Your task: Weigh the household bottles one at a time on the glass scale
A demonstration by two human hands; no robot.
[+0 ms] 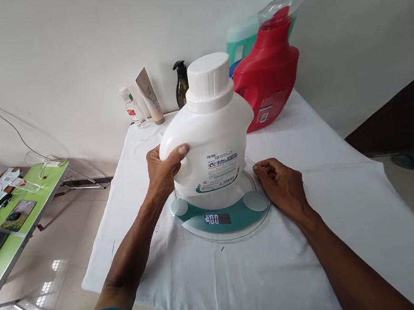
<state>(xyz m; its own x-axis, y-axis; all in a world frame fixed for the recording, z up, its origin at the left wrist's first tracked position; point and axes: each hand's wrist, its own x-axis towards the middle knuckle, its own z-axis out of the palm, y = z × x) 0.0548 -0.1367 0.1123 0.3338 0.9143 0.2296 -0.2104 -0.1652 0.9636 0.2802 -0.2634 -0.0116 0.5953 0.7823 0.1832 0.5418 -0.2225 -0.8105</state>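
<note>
My left hand [165,170] is closed on the left side of a big white laundry detergent bottle [218,126], its thumb across the front. The bottle has a white cap and a printed label, and leans a little. It is over a round glass scale [222,219] with a teal band; whether its base touches the glass I cannot tell. The scale's display [217,219] shows zeros, upside down from here. Right beside the scale's right edge, my right hand [282,184] rests with curled fingers and nothing visible in them; contact with the rim is unclear.
Behind stand a red jug [270,69], a green container [240,39], a dark pump bottle [181,84], a beige tube [150,96] and a small clear bottle [132,108]. A white cloth [130,200] covers the table by the wall. At left is a green table [28,213] with papers.
</note>
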